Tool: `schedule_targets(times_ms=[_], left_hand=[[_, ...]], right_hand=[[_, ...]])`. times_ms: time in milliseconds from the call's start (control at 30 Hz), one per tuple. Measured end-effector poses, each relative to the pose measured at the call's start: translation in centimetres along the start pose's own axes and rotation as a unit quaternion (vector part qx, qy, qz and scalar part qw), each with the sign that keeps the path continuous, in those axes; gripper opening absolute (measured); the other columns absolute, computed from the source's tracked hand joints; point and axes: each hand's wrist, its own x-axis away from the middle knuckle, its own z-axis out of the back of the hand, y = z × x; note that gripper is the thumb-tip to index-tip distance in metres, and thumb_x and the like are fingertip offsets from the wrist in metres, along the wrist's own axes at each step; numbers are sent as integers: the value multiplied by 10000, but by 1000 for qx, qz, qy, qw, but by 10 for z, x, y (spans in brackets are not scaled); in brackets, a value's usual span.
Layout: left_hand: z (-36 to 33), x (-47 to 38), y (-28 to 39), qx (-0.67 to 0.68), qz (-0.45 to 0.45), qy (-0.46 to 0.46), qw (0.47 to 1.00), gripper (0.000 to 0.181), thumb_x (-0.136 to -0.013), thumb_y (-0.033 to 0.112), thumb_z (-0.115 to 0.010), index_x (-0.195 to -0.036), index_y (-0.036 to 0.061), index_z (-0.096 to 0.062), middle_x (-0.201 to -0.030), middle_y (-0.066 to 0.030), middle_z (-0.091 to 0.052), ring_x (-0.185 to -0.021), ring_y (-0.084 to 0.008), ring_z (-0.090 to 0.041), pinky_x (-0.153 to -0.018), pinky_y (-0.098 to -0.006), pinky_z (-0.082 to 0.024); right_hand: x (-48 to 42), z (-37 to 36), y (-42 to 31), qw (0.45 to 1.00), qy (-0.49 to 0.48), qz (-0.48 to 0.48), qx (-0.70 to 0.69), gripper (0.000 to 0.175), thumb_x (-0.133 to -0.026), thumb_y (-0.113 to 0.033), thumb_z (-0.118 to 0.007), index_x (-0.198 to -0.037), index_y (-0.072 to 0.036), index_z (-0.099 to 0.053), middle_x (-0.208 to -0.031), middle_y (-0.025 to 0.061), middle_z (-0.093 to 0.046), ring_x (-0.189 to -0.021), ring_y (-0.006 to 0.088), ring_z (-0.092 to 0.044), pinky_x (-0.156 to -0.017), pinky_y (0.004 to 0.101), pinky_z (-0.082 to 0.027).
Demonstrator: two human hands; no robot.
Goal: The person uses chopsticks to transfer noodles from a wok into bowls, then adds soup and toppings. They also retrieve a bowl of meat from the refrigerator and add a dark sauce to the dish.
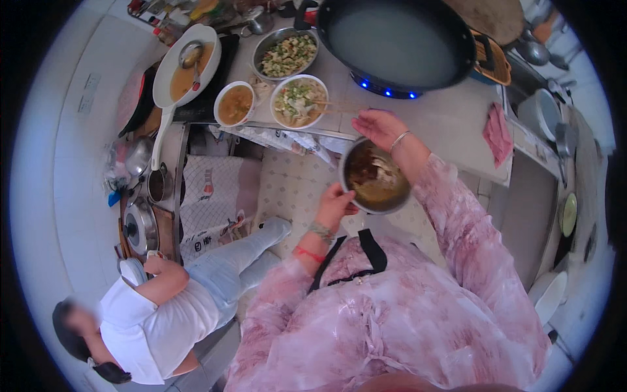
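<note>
My left hand [337, 205] grips the rim of a round metal bowl [347, 183], thumb over its edge. Brown sauce and some pale food lie inside it, and the bowl is held out over the floor, in front of my body. Above its far side is my right hand [379, 128], fingers partly bent, by the blurred ends of wooden chopsticks [335, 105]. Whether those fingers grip the chopsticks is unclear. The chopsticks' other ends reach into a white bowl [275, 115] of pale food topped with chopped greens, on the counter.
A large black pan [397, 44] of cloudy liquid sits on a lit cooker [387, 92]. Left of it stand a metal bowl of chopped food [289, 56], a soup bowl [235, 105] and a white pan with a ladle [164, 81]. Another person [161, 323] stands at left.
</note>
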Motion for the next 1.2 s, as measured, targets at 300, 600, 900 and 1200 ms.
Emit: schedule_targets(times_ms=[300,600,900,1200], left_hand=[[-86,-132,-13,-57,-39,-88,994,184,-806,188,-578,-935,59,-548,-789,-63,-586,-651,-203,-557,-611,-308,-470],[-85,-209,-58,-242,-225,-182,926,326,-804,190,-575,-1084,81,-447,-974,-58,-549,-796,-205,-558,-711,-301,-462],[-19,-125,19,42,50,-44,997,261,-848,190,-538,-1067,54,-494,-998,-87,-580,-835,-179,-578,-706,-285,-474],[-122,-159,39,-25,99,-106,989,226,-864,149,-509,-1046,25,-459,-953,-95,-569,-835,-187,-578,-714,-308,-493]], right_hand=[[-22,-53,24,982,3,155,103,346,-754,6,-605,-1075,-53,-489,-841,30,-520,-724,118,-528,-677,259,-494],[-29,-61,31,887,-58,231,396,176,-882,-171,-479,-965,-45,-570,-739,-21,-512,-638,57,-483,-613,214,-458],[93,21,-69,919,-40,325,221,282,-916,-253,-427,-986,-5,-541,-885,83,-585,-754,173,-605,-677,263,-496],[132,115,-92,886,213,311,270,219,-892,-140,-465,-1018,21,-545,-891,104,-592,-749,147,-597,-675,251,-505]])
